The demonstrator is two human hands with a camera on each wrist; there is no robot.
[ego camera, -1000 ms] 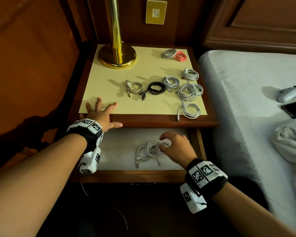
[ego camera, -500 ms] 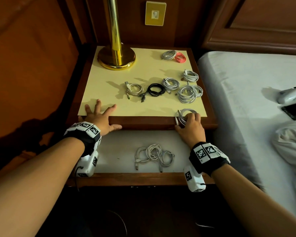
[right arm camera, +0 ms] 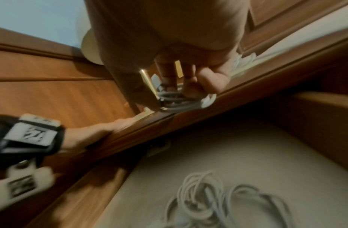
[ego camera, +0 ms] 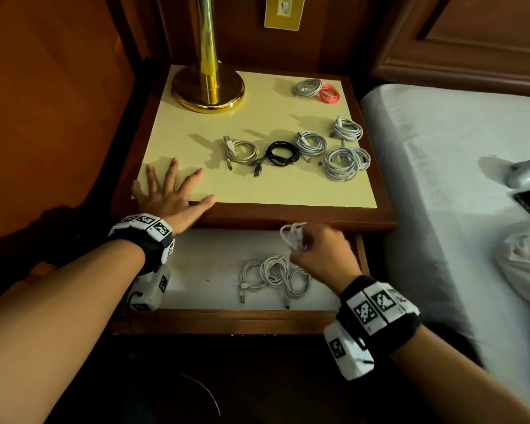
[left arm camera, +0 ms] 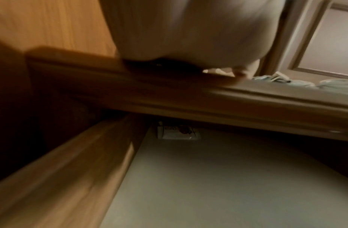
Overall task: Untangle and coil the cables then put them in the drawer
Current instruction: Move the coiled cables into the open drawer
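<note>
A coiled white cable (ego camera: 293, 237) is pinched in the curled fingers of the right hand (ego camera: 322, 255), held above the open drawer (ego camera: 205, 270), just below the nightstand's front edge. In the right wrist view the grip is partly hidden by the palm, and only the coil's lower loops (right arm camera: 178, 101) are seen under the fingertips. Three white coils (ego camera: 273, 275) are laid touching one another on the drawer floor below. The left hand (ego camera: 172, 198) is spread flat on the nightstand top (ego camera: 257, 191), fingers straight, nothing held. Further coils are left on the top: a black one (ego camera: 280, 153), several white or grey, and a pink one (ego camera: 329, 93) at the back. A brass lamp base (ego camera: 208, 93) is cut off above.
</note>
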